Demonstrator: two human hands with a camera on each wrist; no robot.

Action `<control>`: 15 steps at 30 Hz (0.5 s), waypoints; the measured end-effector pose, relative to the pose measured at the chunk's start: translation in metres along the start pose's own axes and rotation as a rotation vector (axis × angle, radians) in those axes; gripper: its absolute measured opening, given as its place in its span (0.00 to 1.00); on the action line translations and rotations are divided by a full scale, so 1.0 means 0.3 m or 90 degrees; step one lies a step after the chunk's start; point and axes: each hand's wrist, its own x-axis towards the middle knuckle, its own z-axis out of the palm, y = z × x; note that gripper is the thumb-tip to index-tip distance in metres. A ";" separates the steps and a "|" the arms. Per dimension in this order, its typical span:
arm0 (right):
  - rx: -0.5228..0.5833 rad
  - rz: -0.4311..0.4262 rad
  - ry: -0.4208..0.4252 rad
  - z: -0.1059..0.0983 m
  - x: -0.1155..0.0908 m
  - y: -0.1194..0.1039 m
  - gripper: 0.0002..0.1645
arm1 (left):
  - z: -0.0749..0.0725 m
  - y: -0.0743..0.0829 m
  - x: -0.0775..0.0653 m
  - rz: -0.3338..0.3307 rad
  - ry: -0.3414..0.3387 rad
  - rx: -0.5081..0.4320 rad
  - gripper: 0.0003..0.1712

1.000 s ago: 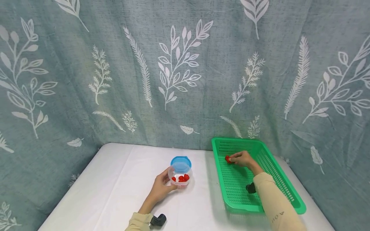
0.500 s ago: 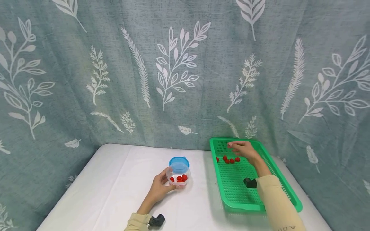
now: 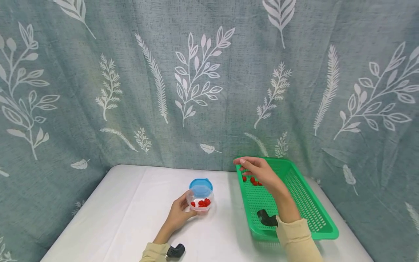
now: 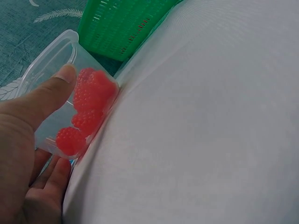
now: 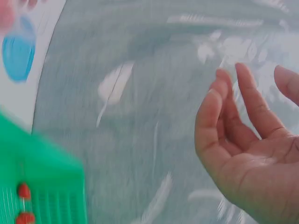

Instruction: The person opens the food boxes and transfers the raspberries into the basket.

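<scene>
1. On the desk (image 3: 150, 189), the left hand (image 3: 176, 215) gripped a clear tub (image 4: 53, 123) of raspberries (image 4: 93, 95)
2. Behind it lay a blue lid (image 3: 200, 182)
3. Over the far left corner of the green basket (image 3: 265, 198), the right hand (image 3: 260, 171) was empty, fingers loosely bent
4. Inside the basket lay more raspberries (image 3: 255, 183)

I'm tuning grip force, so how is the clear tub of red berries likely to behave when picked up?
The clear tub is probably light and may flex if squeezed, as its see-through walls look thin. The red berries look loose below an open top, so a sharp tilt could spill them.
</scene>
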 end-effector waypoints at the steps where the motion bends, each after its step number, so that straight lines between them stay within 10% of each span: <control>1: -0.006 -0.004 0.000 0.027 -0.006 -0.009 0.25 | 0.000 0.002 0.000 -0.004 0.001 0.003 0.50; 7: -0.082 -0.010 0.049 0.222 -0.011 0.024 0.20 | -0.002 0.007 0.001 -0.002 0.005 0.014 0.50; 15: -0.135 -0.013 0.108 0.454 0.038 0.243 0.19 | 0.010 0.010 -0.010 0.002 0.014 -0.020 0.49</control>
